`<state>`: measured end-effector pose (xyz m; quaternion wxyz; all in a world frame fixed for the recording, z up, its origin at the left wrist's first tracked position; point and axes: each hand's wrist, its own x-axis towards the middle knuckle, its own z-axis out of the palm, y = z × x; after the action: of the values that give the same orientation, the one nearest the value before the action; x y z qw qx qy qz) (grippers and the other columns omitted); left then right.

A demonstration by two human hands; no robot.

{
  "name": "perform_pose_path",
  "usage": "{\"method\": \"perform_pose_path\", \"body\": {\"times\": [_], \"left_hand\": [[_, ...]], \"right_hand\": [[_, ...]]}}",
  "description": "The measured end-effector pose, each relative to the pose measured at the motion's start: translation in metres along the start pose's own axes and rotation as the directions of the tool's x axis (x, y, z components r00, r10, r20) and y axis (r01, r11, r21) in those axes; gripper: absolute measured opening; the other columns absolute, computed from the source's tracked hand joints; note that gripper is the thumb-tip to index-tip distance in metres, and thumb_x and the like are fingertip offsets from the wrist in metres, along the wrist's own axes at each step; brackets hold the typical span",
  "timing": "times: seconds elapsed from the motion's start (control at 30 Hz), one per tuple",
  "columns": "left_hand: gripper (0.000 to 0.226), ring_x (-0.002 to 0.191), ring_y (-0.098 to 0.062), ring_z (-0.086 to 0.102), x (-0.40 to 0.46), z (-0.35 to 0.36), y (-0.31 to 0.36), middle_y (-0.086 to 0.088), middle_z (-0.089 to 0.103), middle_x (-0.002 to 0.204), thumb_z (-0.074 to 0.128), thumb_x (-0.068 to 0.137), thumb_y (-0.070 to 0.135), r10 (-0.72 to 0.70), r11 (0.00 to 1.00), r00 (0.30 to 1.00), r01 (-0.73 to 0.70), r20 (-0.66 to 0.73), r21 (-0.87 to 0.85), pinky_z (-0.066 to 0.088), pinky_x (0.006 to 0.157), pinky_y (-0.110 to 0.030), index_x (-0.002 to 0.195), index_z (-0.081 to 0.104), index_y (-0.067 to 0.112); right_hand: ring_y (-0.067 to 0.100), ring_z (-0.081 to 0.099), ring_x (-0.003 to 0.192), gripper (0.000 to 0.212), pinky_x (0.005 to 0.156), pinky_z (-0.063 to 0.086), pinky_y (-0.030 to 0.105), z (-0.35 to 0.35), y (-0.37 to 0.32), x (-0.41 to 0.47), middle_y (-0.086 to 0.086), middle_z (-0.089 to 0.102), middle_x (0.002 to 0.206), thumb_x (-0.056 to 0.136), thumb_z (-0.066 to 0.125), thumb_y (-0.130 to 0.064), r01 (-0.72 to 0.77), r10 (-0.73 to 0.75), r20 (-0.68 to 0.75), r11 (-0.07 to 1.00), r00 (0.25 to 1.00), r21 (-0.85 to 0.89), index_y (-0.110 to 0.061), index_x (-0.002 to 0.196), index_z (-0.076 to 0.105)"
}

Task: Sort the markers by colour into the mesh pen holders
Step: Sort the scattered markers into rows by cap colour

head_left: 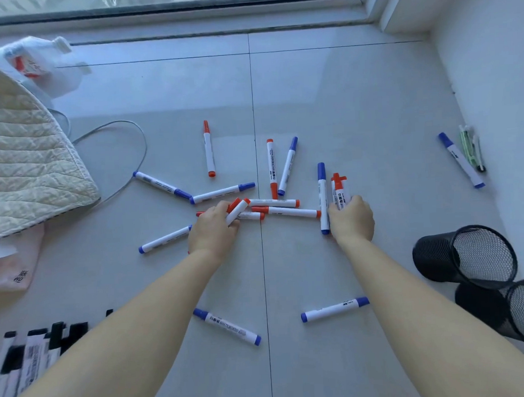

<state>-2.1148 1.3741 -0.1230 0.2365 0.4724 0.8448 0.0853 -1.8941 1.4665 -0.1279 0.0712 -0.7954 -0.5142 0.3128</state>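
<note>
While tipped over: mesh pen holders [464, 256], contents unclear.

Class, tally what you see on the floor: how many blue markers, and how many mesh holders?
Blue markers: 8
Mesh holders: 2
Total: 10
</note>
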Motion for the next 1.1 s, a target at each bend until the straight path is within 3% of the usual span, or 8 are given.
{"method": "perform_pose_path", "body": {"times": [0.17,0.23,0.43,0.57,0.67,0.8,0.93,1.1], "left_hand": [[0.017,0.087,-0.03,0.055,0.004,0.003,-0.001,-0.005,0.06,0.096,0.057,0.087,0.031,0.044,0.997,0.998,-0.04,-0.044,0.072,0.037,0.063,-0.032,0.097,0.056,0.017],[0.019,0.087,-0.03,0.056,0.004,0.002,-0.002,-0.005,0.058,0.099,0.058,0.086,0.033,0.058,0.994,0.997,-0.054,-0.045,0.091,0.037,0.063,-0.032,0.098,0.058,0.017],[0.025,0.078,-0.029,0.052,0.001,-0.001,0.005,-0.007,0.051,0.097,0.062,0.083,0.034,0.029,0.998,0.987,-0.036,-0.157,-0.043,0.034,0.059,-0.031,0.078,0.054,0.011],[0.021,0.07,-0.031,0.048,0.004,-0.008,0.007,-0.009,0.054,0.076,0.052,0.087,0.033,-0.105,0.979,0.986,0.079,-0.131,-0.19,0.033,0.059,-0.032,0.08,0.042,0.016],[0.018,0.071,-0.031,0.046,0.013,-0.017,0.006,-0.009,0.052,0.077,0.05,0.088,0.031,-0.192,0.958,0.973,0.158,-0.127,-0.238,0.036,0.061,-0.032,0.088,0.042,0.015],[0.016,0.073,-0.028,0.046,0.032,-0.033,0.003,-0.007,0.051,0.079,0.052,0.085,0.028,-0.249,0.941,0.956,0.201,-0.154,-0.272,0.036,0.061,-0.032,0.091,0.047,0.014],[0.023,0.08,-0.031,0.049,0.053,-0.048,-0.001,-0.008,0.052,0.086,0.052,0.086,0.029,-0.276,0.929,0.952,0.228,-0.134,-0.292,0.05,0.065,-0.04,0.099,0.05,0.01],[0.033,0.095,-0.034,0.053,0.079,-0.058,-0.008,-0.016,0.06,0.105,0.05,0.088,0.029,-0.302,0.925,0.945,0.259,-0.126,-0.278,0.047,0.069,-0.037,0.112,0.052,0.006]], "right_hand": [[0.028,0.05,0.073,0.023,0.058,0.037,0.029,-0.005,0.001,0.005,0.008,0.054,0.087,0.081,0.055,-0.03,-0.055,0.055,0.011,0.998,0.998,0.04,-0.009,0.086,0.049],[0.026,0.049,0.063,0.021,0.048,0.03,0.026,-0.01,0.001,0.004,0.004,0.051,0.076,0.079,0.055,-0.029,-0.055,0.055,-0.004,0.996,0.998,0.068,-0.01,0.08,0.047],[0.029,0.04,0.06,0.034,0.047,0.022,0.029,-0.012,-0.013,-0.01,-0.002,0.037,0.054,0.074,0.06,-0.021,0.24,-0.242,-0.064,0.97,0.968,-0.028,-0.017,0.058,0.031],[0.031,0.045,0.063,0.02,0.055,0.027,0.029,0.0,-0.022,-0.026,0.009,0.052,0.076,0.079,0.063,-0.021,0.519,-0.518,0.036,0.848,0.854,-0.107,-0.015,0.075,0.044],[0.031,0.053,0.071,0.016,0.056,0.028,0.028,0.011,-0.026,-0.032,0.008,0.055,0.095,0.084,0.059,-0.026,0.642,-0.631,0.13,0.728,0.765,-0.242,-0.012,0.091,0.056],[0.031,0.055,0.073,0.018,0.054,0.027,0.028,0.02,-0.03,-0.037,0.008,0.057,0.099,0.084,0.058,-0.021,0.691,-0.673,0.181,0.651,0.717,-0.314,-0.011,0.099,0.06],[0.031,0.057,0.082,0.023,0.057,0.031,0.028,0.023,-0.032,-0.041,0.008,0.056,0.104,0.088,0.052,-0.021,0.695,-0.663,0.23,0.619,0.712,-0.367,-0.012,0.109,0.058],[0.027,0.055,0.093,0.027,0.061,0.031,0.029,0.025,-0.04,-0.041,0.008,0.054,0.11,0.091,0.046,-0.016,0.695,-0.661,0.251,0.583,0.707,-0.42,-0.011,0.116,0.055]]}}
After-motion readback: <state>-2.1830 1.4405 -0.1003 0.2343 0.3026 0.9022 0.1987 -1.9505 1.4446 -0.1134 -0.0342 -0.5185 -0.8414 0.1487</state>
